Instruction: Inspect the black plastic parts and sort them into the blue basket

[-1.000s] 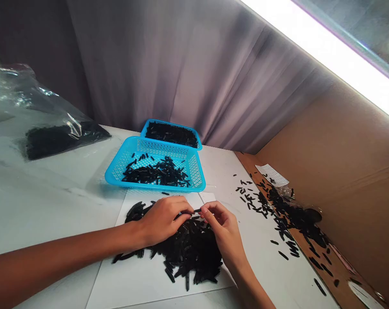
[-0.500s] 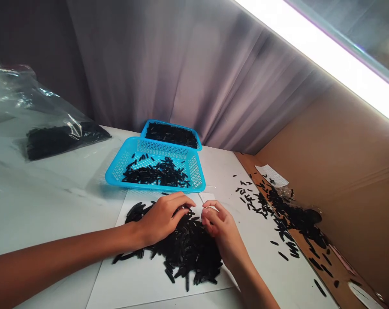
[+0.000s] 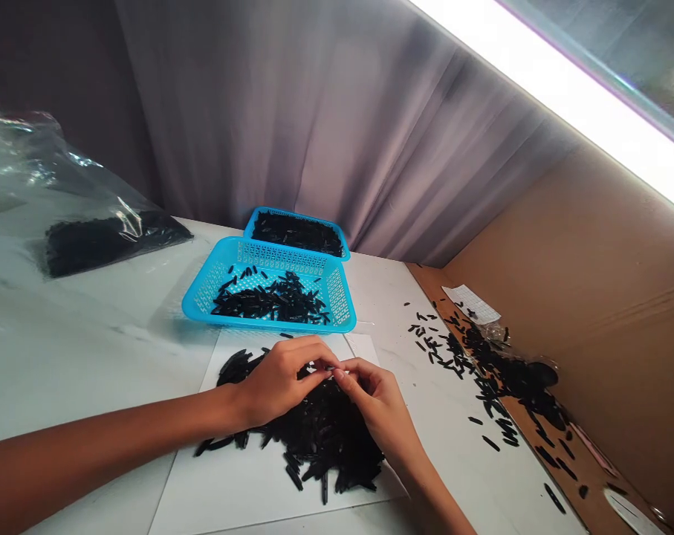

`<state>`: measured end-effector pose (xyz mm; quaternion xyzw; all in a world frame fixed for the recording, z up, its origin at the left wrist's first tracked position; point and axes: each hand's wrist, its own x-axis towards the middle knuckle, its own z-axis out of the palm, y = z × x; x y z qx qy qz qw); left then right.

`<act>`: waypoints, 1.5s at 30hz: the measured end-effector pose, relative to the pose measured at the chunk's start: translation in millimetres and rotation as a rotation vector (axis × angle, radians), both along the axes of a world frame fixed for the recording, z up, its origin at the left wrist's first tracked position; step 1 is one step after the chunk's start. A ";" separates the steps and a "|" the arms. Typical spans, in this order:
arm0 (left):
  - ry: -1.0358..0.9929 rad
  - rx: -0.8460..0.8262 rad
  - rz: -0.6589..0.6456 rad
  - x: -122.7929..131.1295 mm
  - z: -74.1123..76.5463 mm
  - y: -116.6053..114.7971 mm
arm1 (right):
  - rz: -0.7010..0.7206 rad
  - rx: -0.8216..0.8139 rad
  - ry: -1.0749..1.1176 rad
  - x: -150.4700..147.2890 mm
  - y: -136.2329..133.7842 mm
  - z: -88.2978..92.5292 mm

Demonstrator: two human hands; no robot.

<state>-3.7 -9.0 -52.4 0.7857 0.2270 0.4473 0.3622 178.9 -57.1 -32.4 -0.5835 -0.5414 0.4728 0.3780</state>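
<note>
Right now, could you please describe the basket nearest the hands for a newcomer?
On the white table, find the white sheet under the black pile. Just beyond it sits a blue basket, its black pieces sparser than those in the basket behind it.

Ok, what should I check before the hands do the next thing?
1. Left hand and right hand over the pile: ok, their fingertips meet above it.
2. A piece in the grip: cannot tell, the fingers hide it.
3. Front basket: ok, upright on the table, just past the white sheet.
4. Back basket: ok, upright behind the front one, holding black pieces.
5. Loose pieces right of the sheet: not ok, they lie scattered across the table.
</note>
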 end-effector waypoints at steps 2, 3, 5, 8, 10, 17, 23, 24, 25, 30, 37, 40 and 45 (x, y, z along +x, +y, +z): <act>0.012 0.009 -0.018 -0.2 0.4 -0.1 | -0.003 0.016 0.012 0.1 0.3 0.9; 0.018 0.012 -0.024 -0.2 0.7 -0.1 | -0.004 0.026 0.018 0.2 0.5 1.3; 0.028 0.008 -0.027 0.1 1.3 -0.1 | -0.007 0.040 0.027 0.7 0.6 1.4; 0.042 -0.017 -0.026 0.6 2.2 -0.1 | -0.007 0.038 0.035 2.0 0.7 0.0; 0.046 -0.020 -0.027 0.7 2.7 -0.4 | 0.000 0.031 0.046 2.7 0.8 -1.2; 0.057 0.034 -0.002 -0.1 2.2 -0.8 | 0.005 -0.005 0.051 1.9 0.7 -0.9; 0.032 0.077 0.023 0.3 0.0 -0.4 | -0.003 0.011 0.060 0.5 0.9 2.5; 0.028 0.083 0.029 0.3 -0.2 -0.6 | -0.007 0.018 0.065 0.2 0.9 2.7; 0.027 0.089 0.037 0.3 -0.4 -1.0 | -0.011 0.022 0.069 0.0 0.8 2.7; 0.031 0.109 0.059 0.5 -1.5 -2.1 | -0.011 0.021 0.058 -0.9 -0.6 2.1; 0.075 0.076 0.150 0.7 1.5 -1.6 | -0.021 0.030 0.008 -0.6 -0.3 1.3; 0.075 0.074 0.180 0.6 3.0 -1.6 | -0.029 0.045 -0.026 -0.6 -0.5 0.9; 0.079 0.051 0.155 1.1 3.6 -1.9 | -0.036 0.051 -0.070 -1.1 -0.7 1.2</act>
